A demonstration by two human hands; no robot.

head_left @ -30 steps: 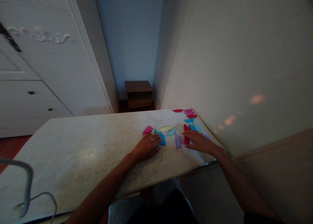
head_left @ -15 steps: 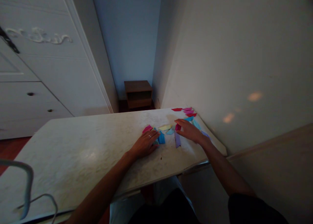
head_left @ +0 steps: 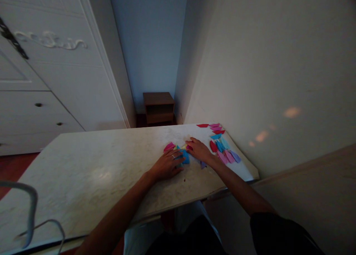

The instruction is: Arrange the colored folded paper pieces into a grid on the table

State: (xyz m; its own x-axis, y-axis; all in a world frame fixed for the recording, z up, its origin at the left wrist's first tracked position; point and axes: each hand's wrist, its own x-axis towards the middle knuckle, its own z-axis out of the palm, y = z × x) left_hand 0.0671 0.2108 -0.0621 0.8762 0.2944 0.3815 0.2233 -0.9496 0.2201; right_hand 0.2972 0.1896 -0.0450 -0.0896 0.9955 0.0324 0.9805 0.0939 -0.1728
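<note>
My left hand point(head_left: 166, 165), wearing a ring, lies with fingers spread over a small pile of folded paper pieces. A blue folded paper piece point(head_left: 185, 157) shows at its fingertips, and a pink folded paper piece point(head_left: 169, 146) pokes out behind it. Just to the right, my right hand point(head_left: 201, 151) is closed on a magenta folded paper piece point(head_left: 189, 147), low over the pile. Beneath its wrist a purple folded paper piece point(head_left: 203, 165) is partly hidden. Its palm covers other pieces.
Red, pink, blue and purple folded pieces lie in a group point(head_left: 228, 156) at the table's right end, by the wall. More red and pink ones point(head_left: 215, 128) lie at the far right corner. A grey curved tube point(head_left: 33, 203) stands at the near left.
My right hand has moved left with the magenta piece, close to my left hand, uncovering the red, blue and pink pieces on the right. My left hand has stayed in place.
</note>
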